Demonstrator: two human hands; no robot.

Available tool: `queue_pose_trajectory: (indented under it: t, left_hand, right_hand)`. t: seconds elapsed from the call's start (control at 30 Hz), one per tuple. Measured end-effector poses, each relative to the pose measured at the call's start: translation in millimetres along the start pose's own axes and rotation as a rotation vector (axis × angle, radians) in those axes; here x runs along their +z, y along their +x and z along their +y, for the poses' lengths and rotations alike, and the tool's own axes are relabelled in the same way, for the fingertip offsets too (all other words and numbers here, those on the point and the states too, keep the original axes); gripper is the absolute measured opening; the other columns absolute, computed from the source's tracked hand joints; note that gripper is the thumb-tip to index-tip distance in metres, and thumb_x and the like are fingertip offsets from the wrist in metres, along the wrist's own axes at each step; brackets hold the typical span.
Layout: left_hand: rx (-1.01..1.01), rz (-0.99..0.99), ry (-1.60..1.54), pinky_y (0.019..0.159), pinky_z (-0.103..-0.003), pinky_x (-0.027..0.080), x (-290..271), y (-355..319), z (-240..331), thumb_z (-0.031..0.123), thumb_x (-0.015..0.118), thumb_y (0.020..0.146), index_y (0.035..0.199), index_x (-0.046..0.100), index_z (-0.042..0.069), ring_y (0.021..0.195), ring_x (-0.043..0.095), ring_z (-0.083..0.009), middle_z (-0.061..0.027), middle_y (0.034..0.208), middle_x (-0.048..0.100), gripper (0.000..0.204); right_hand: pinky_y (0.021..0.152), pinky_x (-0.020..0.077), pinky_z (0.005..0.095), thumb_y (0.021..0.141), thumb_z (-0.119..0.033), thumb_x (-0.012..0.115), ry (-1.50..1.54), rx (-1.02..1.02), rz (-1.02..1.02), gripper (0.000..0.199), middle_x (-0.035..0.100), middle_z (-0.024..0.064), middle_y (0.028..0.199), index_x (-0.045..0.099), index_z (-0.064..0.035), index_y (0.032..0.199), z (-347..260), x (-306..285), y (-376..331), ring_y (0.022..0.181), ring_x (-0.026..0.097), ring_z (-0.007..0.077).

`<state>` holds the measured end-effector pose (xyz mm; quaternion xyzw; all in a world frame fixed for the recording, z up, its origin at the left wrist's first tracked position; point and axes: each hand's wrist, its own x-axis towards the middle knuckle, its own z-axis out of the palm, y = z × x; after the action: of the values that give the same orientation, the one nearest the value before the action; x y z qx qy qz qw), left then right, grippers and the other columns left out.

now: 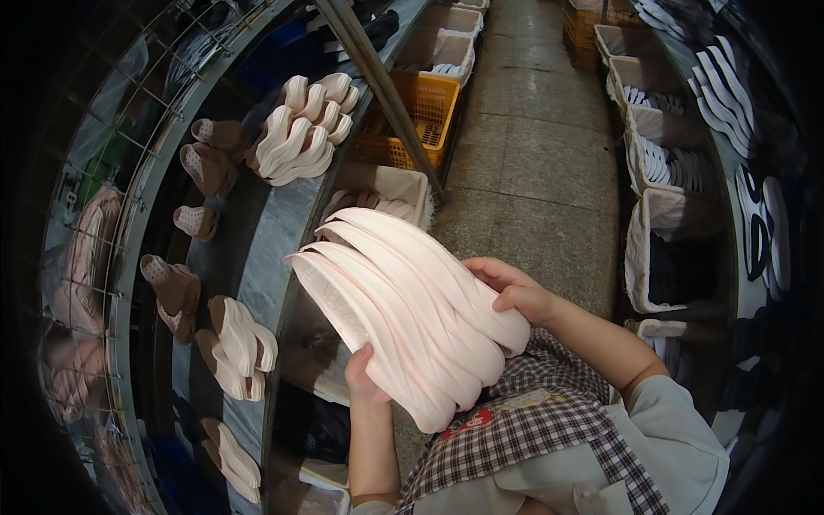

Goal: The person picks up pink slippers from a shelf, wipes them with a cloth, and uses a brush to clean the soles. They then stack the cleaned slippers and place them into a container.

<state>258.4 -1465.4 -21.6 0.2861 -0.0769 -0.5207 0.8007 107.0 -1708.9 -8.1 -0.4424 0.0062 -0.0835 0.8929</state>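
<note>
Between my two hands is a stack of several pale pink shoe soles [412,309], nested against each other and held tilted in front of my checked apron. My left hand [367,378] is closed on the left outer sole, its thumb against the edge and its other fingers mostly hidden behind the stack. At the other side, my right hand [515,290] grips the outermost sole near its upper edge, thumb laid over the surface. Left of the stack, two cream soles [243,339] lie on the metal bench [273,232].
Farther along the bench sits a pile of cream soles [305,129], near several brown-and-pink clog-like shoes [206,172]. A yellow crate [442,116] and a slanted metal post [386,94] border the tiled aisle [536,163]. Lined baskets [648,249] of soles stand along the right.
</note>
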Motion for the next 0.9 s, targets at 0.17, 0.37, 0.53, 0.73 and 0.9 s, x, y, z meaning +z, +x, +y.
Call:
queue_pose_trajectory:
  t: [0.17,0.37,0.53,0.73,0.9]
  left_hand:
    - [0.028,0.012,-0.054,0.095,-0.047,0.045,-0.1,1.0,-1.5,0.025,0.049,0.086,0.132,0.038,-0.008,0.113,0.053,-0.0359,-0.0235,0.128,0.050,0.058]
    - [0.119,0.064,-0.083,0.090,-0.043,0.050,-1.4,1.6,-4.6,0.022,0.040,0.088,0.125,0.045,-0.010,0.106,0.059,-0.0342,-0.0243,0.121,0.055,0.049]
    - [0.022,-0.010,-0.110,0.094,-0.046,0.046,-14.0,0.3,-1.8,0.024,0.052,0.083,0.130,0.040,-0.008,0.112,0.054,-0.0363,-0.0238,0.127,0.051,0.059]
    - [-0.023,-0.059,0.034,0.093,-0.046,0.046,-32.0,-2.6,1.9,0.021,0.056,0.083,0.135,0.031,-0.007,0.113,0.053,-0.0370,-0.0235,0.129,0.048,0.064]
    - [-0.024,-0.053,0.132,0.093,-0.043,0.046,-31.1,-4.6,10.7,0.012,0.068,0.073,0.135,0.033,-0.005,0.112,0.054,-0.0325,-0.0193,0.125,0.052,0.074]
  right_hand:
    - [0.108,0.0301,0.0378,0.061,-0.008,0.051,-0.007,0.018,0.044,0.076,0.045,0.0150,0.134,0.036,0.0004,0.136,-1.2,0.1,1.0,0.126,0.042,0.0242]
    - [0.106,0.0337,0.0377,0.059,-0.015,0.055,-0.005,0.034,0.059,0.081,0.045,0.0167,0.133,0.035,0.0009,0.136,-2.1,1.1,3.9,0.123,0.045,0.0254]
    - [0.105,0.0333,0.0387,0.063,-0.018,0.058,-0.035,0.033,0.056,0.080,0.045,0.0153,0.132,0.034,-0.0002,0.136,0.2,-0.2,2.4,0.123,0.044,0.0246]
    - [0.108,0.0275,0.0402,0.080,-0.027,0.065,-0.320,-0.079,-0.099,0.074,0.034,0.0153,0.142,0.028,-0.0019,0.139,12.5,-3.6,-5.1,0.130,0.035,0.0240]
    - [0.108,0.0259,0.0432,0.084,-0.036,0.064,-0.505,-0.280,-0.166,0.070,0.029,0.0207,0.144,0.030,-0.0037,0.135,33.9,-9.8,-11.3,0.133,0.031,0.0306]
